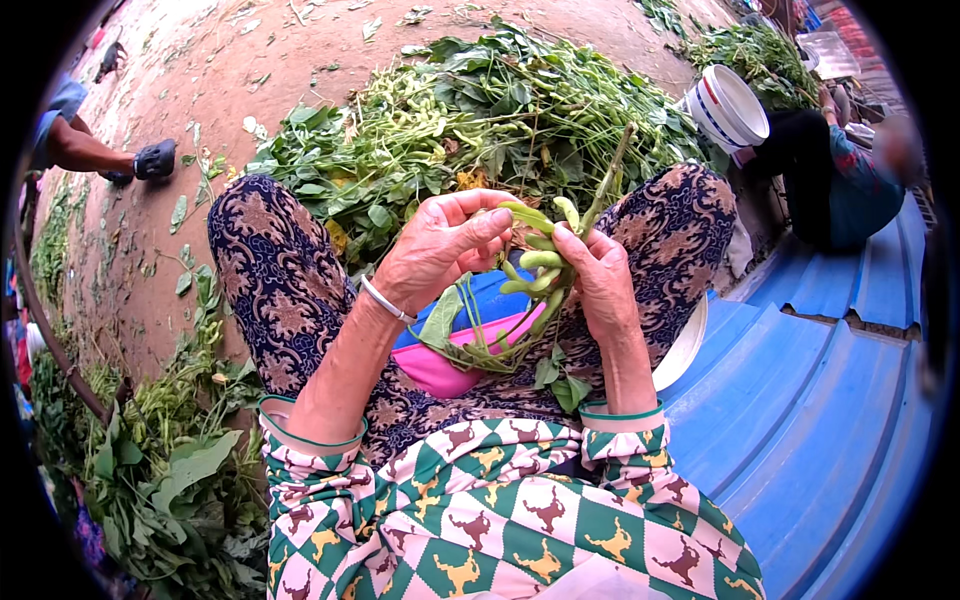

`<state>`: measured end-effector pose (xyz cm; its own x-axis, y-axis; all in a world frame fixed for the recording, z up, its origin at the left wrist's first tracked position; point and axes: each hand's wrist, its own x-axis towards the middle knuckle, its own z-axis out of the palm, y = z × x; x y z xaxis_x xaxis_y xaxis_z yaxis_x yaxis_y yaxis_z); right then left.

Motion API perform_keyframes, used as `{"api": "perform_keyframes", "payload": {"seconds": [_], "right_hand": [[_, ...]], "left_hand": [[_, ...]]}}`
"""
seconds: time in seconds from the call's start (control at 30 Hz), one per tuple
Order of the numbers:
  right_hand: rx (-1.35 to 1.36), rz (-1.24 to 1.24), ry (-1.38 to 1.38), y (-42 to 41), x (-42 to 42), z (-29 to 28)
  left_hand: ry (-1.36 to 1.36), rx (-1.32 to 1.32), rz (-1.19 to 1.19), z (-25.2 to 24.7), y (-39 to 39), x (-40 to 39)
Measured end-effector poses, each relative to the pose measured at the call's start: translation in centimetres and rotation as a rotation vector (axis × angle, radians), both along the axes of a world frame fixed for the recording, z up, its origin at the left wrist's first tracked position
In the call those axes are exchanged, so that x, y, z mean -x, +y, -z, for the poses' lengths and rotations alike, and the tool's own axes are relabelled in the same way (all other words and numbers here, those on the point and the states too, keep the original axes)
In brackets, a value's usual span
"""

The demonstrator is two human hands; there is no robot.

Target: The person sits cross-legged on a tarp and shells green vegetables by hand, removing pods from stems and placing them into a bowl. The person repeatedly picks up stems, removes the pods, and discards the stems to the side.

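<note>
Over my lap, my right hand [600,274] grips a soybean stalk [611,176] that bears several green pods [541,259]. Its bare end points up and away from me; the leafy end hangs down between my knees. My left hand [454,236], with a light bracelet at the wrist, pinches one green pod [527,215] between thumb and fingers beside the stalk. Whether that pod is still joined to the stalk I cannot tell. Below my hands lies something blue and pink [450,373], partly hidden by leaves and stems.
A large heap of soybean plants [480,112] lies beyond my knees. More plants [172,487] lie at left. A white bucket [726,109] tilts near a seated person [840,180]. Blue corrugated sheeting [795,405] covers the right side. Another person's foot [154,160] stands at left.
</note>
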<state>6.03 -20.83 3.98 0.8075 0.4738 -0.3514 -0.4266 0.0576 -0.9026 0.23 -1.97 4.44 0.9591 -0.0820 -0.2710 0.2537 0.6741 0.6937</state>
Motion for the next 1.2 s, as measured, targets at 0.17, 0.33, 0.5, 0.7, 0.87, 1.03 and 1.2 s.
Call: {"api": "perform_keyframes", "payload": {"seconds": [0.17, 0.33, 0.5, 0.7, 0.87, 1.03, 1.2], "right_hand": [[0.031, -0.026, -0.036, 0.6, 0.3, -0.2], [0.065, -0.087, -0.080, 0.7, 0.5, -1.2], [0.054, -0.142, -0.141, 0.2, 0.4, -0.6], [0.081, -0.184, -0.121, 0.4, 0.5, -0.5], [0.081, -0.072, -0.095, 0.5, 0.2, 0.5], [0.148, -0.087, -0.117, 1.0, 0.0, 0.6], [0.138, -0.134, -0.112, 1.3, 0.3, 0.3]], "left_hand": [[-0.111, -0.117, -0.006, 2.0, -0.8, -0.1], [-0.119, -0.102, 0.000, 2.0, -0.5, -0.1], [-0.023, 0.121, 0.120, 1.6, -0.2, -0.1], [0.014, 0.145, 0.132, 4.2, -1.2, -0.2], [0.071, -0.427, -0.209, 3.0, -1.4, -0.5], [-0.162, -0.746, -0.260, 1.5, -0.2, 0.3], [-0.257, -0.547, -0.125, 2.1, -1.0, 0.1]]}}
